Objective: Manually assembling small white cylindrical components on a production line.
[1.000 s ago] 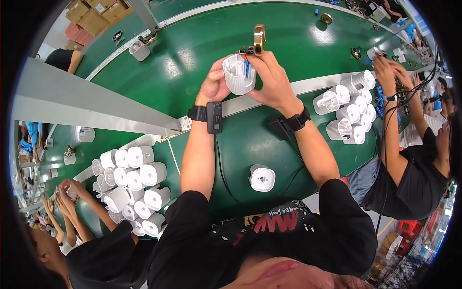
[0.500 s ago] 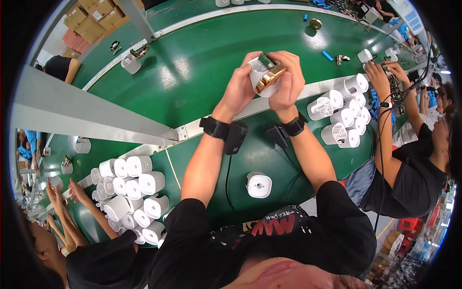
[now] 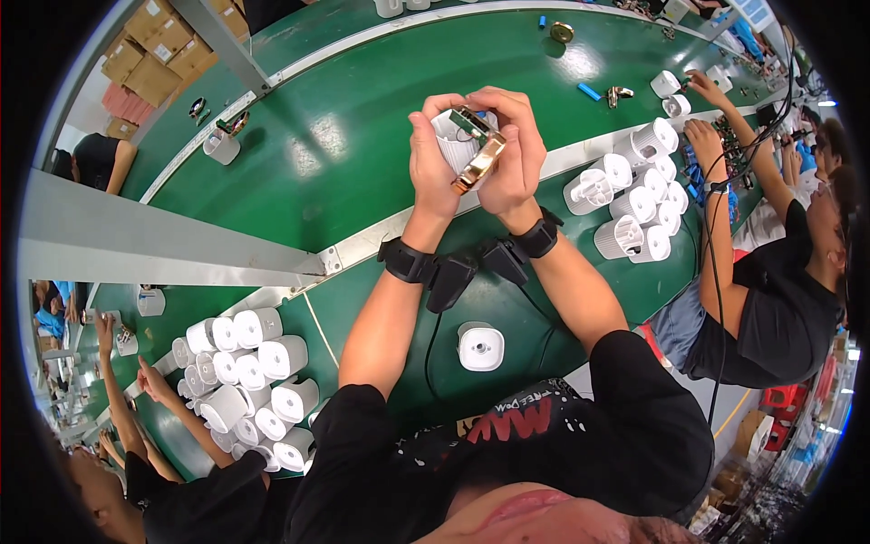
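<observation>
Between my hands is a white ribbed plastic housing [image 3: 456,145] with its open end facing up. My left hand [image 3: 430,168] is closed round the housing's left side. A shiny gold-coloured part [image 3: 480,163] with a green circuit board [image 3: 473,121] stands tilted at the housing's right side, and my right hand [image 3: 515,154] is closed on it. Thin wires show between the board and the housing's inside. The right fingertips curl behind the housing and are partly hidden. Near my body, a single white housing [image 3: 481,348] rests on the green table.
White housings are heaped at left [image 3: 245,372] and right [image 3: 634,204]. Across the rail lie a blue cylinder [image 3: 589,92], a small gold-and-green assembly [image 3: 619,96] and a round gold part [image 3: 562,34]. A grey metal post [image 3: 181,231] stands left. Co-workers sit on both sides.
Both hands have shifted slightly left with the housing. The gold part has tipped to a steeper angle, and more of the circuit board and wires shows.
</observation>
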Tool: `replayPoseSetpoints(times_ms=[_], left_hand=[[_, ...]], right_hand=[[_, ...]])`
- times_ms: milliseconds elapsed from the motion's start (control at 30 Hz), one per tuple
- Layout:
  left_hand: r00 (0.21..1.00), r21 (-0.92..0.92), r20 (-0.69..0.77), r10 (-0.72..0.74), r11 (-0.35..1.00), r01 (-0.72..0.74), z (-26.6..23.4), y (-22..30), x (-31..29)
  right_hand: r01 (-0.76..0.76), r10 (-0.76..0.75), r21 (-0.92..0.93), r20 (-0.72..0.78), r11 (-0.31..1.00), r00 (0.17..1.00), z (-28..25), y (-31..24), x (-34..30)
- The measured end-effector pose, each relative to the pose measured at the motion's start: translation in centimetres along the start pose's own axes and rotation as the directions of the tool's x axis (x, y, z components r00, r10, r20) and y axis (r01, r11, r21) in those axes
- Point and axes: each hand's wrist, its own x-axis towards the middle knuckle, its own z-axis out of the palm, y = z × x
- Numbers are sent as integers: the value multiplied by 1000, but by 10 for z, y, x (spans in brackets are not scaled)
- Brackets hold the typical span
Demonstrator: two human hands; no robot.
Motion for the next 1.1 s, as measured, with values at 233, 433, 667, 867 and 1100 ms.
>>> replayPoseSetpoints(times_ms=[233,433,667,867,1100], left_hand=[[1000,-59,-25,3,998,-5,-1,-5,2],[998,-194,-36,-58,980,49,8,15,-2],[995,-346,-3,-99,934,92,11,14,-2],[997,-339,-13,-79,938,70,17,17,-3],[995,-148,86,-43,987,56,1,17,-4]], right_hand=[[-4,6,61,-41,998,999,0,3,3],[30,-26,-21,168,999,986,-4,-19,10],[39,-44,98,48,994,998,3,-26,11],[-7,2,80,56,997,998,0,-26,13],[47,-55,142,57,989,997,1,-18,7]])
